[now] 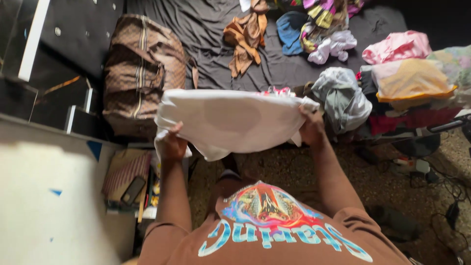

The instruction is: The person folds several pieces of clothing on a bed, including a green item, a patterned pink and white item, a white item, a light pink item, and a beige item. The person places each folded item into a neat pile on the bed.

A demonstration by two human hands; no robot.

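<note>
Dark, wrinkled bedsheet (216, 59) fills the top of the frame, strewn with crumpled clothes (338, 95) beside a brown checked bag (142, 64) at upper left. At centre, a soft white cloth (230, 120) is stretched flat, left hand (172, 145) and right hand (310, 128) each with fingers clenched on an edge.

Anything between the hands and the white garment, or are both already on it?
Nothing in the way. The left hand grips the white garment at its left edge and the right hand grips its right edge, holding it spread above the dark bed sheet. The brown bag and clothes piles lie beyond it.
</note>
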